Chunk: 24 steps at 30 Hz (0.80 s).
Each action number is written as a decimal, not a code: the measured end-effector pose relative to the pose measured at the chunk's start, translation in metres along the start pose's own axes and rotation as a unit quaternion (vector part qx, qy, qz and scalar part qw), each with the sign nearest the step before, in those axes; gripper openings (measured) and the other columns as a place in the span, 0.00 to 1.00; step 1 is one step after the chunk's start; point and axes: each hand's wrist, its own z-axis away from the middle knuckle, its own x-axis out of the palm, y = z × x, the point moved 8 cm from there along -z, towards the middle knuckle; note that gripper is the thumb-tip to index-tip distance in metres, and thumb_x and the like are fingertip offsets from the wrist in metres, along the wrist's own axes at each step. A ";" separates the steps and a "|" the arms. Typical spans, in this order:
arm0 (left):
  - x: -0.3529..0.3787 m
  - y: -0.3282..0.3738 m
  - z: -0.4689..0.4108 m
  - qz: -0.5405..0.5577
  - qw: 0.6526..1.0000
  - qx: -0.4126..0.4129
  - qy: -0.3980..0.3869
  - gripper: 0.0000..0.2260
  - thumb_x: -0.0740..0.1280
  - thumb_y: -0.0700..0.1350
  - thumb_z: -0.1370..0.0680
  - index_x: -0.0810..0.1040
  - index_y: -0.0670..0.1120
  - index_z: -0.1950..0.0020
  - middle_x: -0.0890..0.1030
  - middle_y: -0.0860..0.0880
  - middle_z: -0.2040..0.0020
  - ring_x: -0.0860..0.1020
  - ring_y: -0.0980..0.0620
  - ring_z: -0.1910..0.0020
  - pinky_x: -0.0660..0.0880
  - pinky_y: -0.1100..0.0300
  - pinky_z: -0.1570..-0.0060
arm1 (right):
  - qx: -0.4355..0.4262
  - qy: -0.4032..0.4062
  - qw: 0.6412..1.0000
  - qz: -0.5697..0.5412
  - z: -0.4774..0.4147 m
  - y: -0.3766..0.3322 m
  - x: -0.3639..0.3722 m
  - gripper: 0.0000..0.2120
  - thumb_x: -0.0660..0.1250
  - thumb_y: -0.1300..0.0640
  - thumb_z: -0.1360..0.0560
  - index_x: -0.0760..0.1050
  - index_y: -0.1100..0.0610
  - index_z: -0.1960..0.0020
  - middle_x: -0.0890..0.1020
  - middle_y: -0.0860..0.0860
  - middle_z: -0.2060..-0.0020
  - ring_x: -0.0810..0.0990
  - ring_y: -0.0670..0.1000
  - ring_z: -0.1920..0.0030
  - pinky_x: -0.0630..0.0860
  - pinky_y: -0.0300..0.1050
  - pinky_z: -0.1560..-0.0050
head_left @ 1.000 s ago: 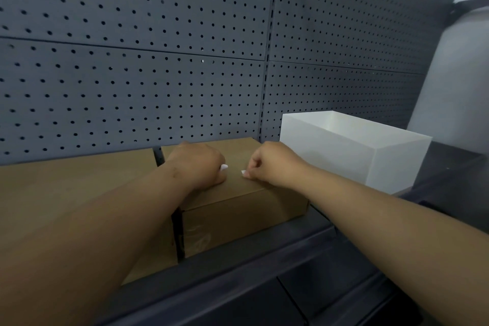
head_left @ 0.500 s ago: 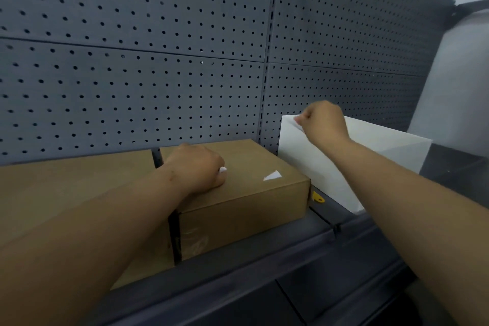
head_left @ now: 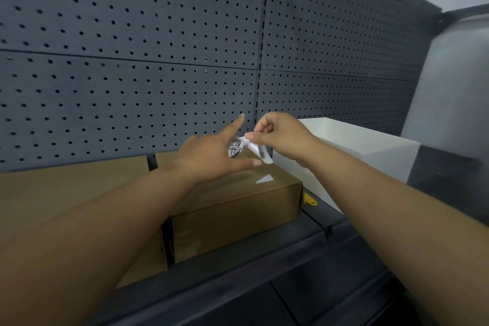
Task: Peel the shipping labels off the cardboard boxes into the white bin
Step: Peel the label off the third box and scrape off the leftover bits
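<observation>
Above the small cardboard box [head_left: 238, 201] both my hands are raised. My right hand [head_left: 280, 137] pinches a crumpled white printed label [head_left: 260, 153] between thumb and fingertips. The label's other end lies against the inner side of my left hand [head_left: 209, 156], whose forefinger and thumb are stretched out straight; whether its other fingers hold the paper is hidden. A small white label scrap [head_left: 264, 179] still sticks to the box top near its right edge. The white bin [head_left: 357, 153] stands to the right of the box, just behind my right wrist.
A larger cardboard box [head_left: 66, 193] sits to the left, touching the small one. Both rest on a dark shelf [head_left: 264, 259] backed by a grey pegboard [head_left: 132, 61]. A small yellow tag [head_left: 309, 200] lies on the shelf between box and bin.
My right hand came back from the bin's rim and now pinches the label. My left hand lifted off the box and spread its forefinger and thumb.
</observation>
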 end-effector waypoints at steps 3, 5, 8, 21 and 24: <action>0.004 0.007 0.001 0.150 0.989 0.006 -0.006 0.30 0.62 0.71 0.35 0.67 0.66 0.34 0.77 0.57 0.36 0.75 0.53 0.38 0.71 0.48 0.36 | 0.014 0.013 1.000 -0.014 0.000 0.005 -0.001 0.12 0.71 0.49 0.28 0.70 0.51 0.65 0.73 0.45 0.73 0.68 0.44 0.73 0.63 0.37 0.71; 0.004 0.007 -0.002 0.217 0.976 0.009 0.019 0.18 0.65 0.65 0.32 0.78 0.61 0.45 0.82 0.55 0.46 0.78 0.53 0.46 0.74 0.47 0.41 | 0.022 0.016 0.999 -0.021 0.001 0.008 -0.001 0.12 0.71 0.48 0.29 0.70 0.51 0.63 0.73 0.46 0.72 0.69 0.43 0.73 0.63 0.36 0.72; 0.005 0.003 -0.005 0.243 0.969 -0.006 0.040 0.12 0.66 0.62 0.30 0.80 0.55 0.57 0.78 0.51 0.65 0.76 0.51 0.63 0.72 0.50 0.56 | 0.030 0.022 0.997 -0.062 0.002 0.013 -0.001 0.14 0.73 0.48 0.31 0.69 0.53 0.61 0.72 0.45 0.72 0.70 0.39 0.76 0.65 0.29 0.77; -0.010 -0.031 0.003 -0.102 0.988 -0.069 0.089 0.17 0.48 0.53 0.19 0.75 0.50 0.48 0.76 0.49 0.69 0.66 0.53 0.72 0.62 0.54 0.56 | 0.008 -0.114 0.981 0.158 0.008 0.046 0.011 0.07 0.72 0.52 0.29 0.82 0.54 0.54 0.80 0.45 0.60 0.77 0.45 0.56 0.74 0.40 0.54; -0.005 -0.029 -0.001 -0.105 0.988 -0.080 0.074 0.24 0.49 0.50 0.19 0.53 0.45 0.24 0.67 0.53 0.75 0.64 0.54 0.75 0.61 0.55 0.59 | -0.017 -0.184 0.947 0.262 0.011 0.050 0.030 0.09 0.71 0.53 0.28 0.83 0.54 0.50 0.83 0.48 0.54 0.78 0.46 0.53 0.73 0.40 0.52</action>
